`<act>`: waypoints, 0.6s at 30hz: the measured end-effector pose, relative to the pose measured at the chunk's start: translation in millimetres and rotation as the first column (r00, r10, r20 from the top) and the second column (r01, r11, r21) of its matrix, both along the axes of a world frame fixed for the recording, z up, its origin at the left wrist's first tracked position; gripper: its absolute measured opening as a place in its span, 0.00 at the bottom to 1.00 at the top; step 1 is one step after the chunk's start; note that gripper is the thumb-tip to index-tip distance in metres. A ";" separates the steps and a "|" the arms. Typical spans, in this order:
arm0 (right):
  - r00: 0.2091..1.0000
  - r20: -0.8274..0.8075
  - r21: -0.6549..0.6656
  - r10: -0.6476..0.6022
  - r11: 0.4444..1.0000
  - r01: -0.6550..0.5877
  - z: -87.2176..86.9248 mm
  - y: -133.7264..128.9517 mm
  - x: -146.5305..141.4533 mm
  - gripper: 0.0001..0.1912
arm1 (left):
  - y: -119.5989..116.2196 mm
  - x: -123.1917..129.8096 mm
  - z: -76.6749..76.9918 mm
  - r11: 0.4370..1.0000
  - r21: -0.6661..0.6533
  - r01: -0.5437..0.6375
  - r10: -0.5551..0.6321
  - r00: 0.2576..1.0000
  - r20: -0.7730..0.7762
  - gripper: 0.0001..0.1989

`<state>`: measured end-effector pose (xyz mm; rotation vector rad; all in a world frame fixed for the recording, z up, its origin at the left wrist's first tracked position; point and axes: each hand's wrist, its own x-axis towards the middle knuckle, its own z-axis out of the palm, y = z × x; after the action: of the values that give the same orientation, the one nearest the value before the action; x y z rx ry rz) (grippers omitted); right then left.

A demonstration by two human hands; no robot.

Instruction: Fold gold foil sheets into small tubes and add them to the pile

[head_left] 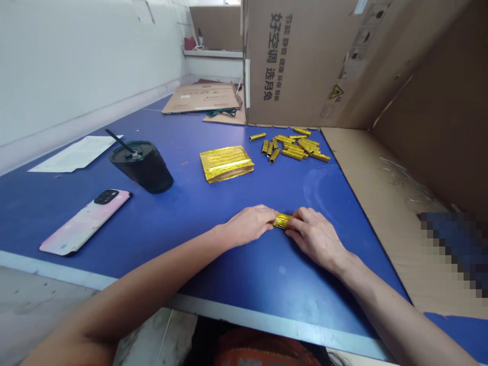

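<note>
Gold strip (282, 220) btwn L hand (249, 223) & R hand (316, 234) looks like foil: glossy, creased. Gold bundle (226, 163) beyond L hand & gold tubes (293, 153) beyond R hand show same metallic sheen. Tabletop (267, 274) under hands is smooth, semi-gloss. Cup (150, 170) left of L hand: matt, approx. plastic. Carton (308, 61) beyond R hand: matt cardboard.

On the big cardboard box (312, 71) at the far right, black Chinese writing runs from top to bottom. The large line (270, 57) says "好空调 选月兔", and the smaller line (285, 56) on its right says "节能 静音 健康 环保 智能". More to the right, this box carries a yellow warning triangle (337, 93) with a flame-like mark, and above it, some pictograms (366, 36) too small to tell. The flat cardboard (204, 99) at the far left has small print, which is not readable.
</note>
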<state>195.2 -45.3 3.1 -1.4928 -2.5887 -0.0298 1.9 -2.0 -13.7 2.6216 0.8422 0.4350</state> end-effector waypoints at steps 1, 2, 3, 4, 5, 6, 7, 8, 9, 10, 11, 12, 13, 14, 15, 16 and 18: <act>1.000 -0.017 -0.003 0.007 1.000 -0.007 -1.5 0.9 0.7 0.08 | 0.4 0.2 -0.2 1.000 0.005 0.002 -0.002 1.000 -0.001 0.07; 0.999 -0.036 -0.008 0.011 1.000 -0.011 -2.9 2.0 1.5 0.09 | 0.8 0.3 -0.6 1.000 0.009 0.001 -0.001 1.000 -0.002 0.07; 0.998 -0.055 -0.017 0.014 1.000 -0.015 -4.3 3.1 2.5 0.10 | 1.3 0.3 -1.0 1.000 0.011 -0.001 0.001 1.000 -0.002 0.08; 0.997 -0.076 -0.031 0.015 0.999 -0.018 -5.5 4.4 3.6 0.11 | 1.9 0.4 -1.4 1.000 0.010 0.000 0.000 1.000 -0.001 0.09; 0.995 -0.099 -0.048 0.015 0.999 -0.020 -6.5 5.8 4.5 0.11 | 2.6 0.5 -1.7 1.000 0.010 0.003 -0.003 1.000 0.002 0.09; 0.993 -0.121 -0.067 0.013 0.998 -0.022 -7.2 7.2 5.4 0.12 | 3.5 0.6 -2.0 1.000 0.009 0.007 -0.007 1.000 0.005 0.09; 0.990 -0.142 -0.085 0.009 0.996 -0.021 -7.7 8.6 5.9 0.12 | 4.5 0.8 -2.1 1.000 0.011 0.007 -0.007 1.000 0.009 0.08; 0.987 -0.159 -0.100 0.002 0.995 -0.018 -7.9 10.0 6.2 0.11 | 5.6 1.2 -2.0 1.000 0.011 0.006 -0.007 1.000 0.009 0.08; 0.985 -0.175 -0.115 -0.009 0.993 -0.011 -7.7 11.3 6.2 0.11 | 6.7 1.6 -1.7 1.000 0.013 0.004 -0.004 1.000 0.007 0.08; 0.981 -0.191 -0.129 -0.026 0.992 0.001 -7.4 12.6 5.9 0.10 | 7.8 2.1 -1.2 1.000 0.014 0.000 0.000 1.000 0.003 0.08; 0.977 -0.208 -0.143 -0.048 0.990 0.019 -6.9 13.8 5.5 0.09 | 8.7 2.6 -0.5 1.000 0.016 -0.005 0.005 1.000 0.000 0.09; 0.972 -0.223 -0.156 -0.071 0.987 0.036 -6.2 14.9 4.8 0.08 | 9.5 3.1 0.3 1.000 0.016 -0.008 0.008 1.000 -0.003 0.09; 0.968 -0.235 -0.169 -0.092 0.984 0.053 -5.5 15.9 4.1 0.07 | 10.2 3.6 1.2 1.000 0.014 -0.011 0.011 1.000 -0.005 0.09; 0.964 -0.241 -0.181 -0.110 0.981 0.067 -4.8 17.0 3.5 0.07 | 10.9 4.1 2.1 1.000 0.009 -0.017 0.017 1.000 -0.006 0.09; 0.963 -0.239 -0.192 -0.120 0.979 0.074 -4.2 18.0 2.9 0.07 | 11.5 4.4 3.0 1.000 0.005 -0.028 0.028 1.000 -0.009 0.09; 0.965 -0.231 -0.201 -0.123 0.977 0.077 -3.7 19.0 2.4 0.07 | 12.1 4.8 3.7 0.999 -0.003 -0.039 0.039 0.999 -0.012 0.09; 0.970 -0.211 -0.222 -0.123 0.972 0.075 -3.1 21.2 1.9 0.08 | 13.3 5.1 4.5 0.998 -0.018 -0.061 0.061 0.998 -0.019 0.08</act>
<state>197.1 -24.2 0.0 -1.5912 -2.3963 0.3930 7.0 11.3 -9.3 2.5928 0.9294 0.4180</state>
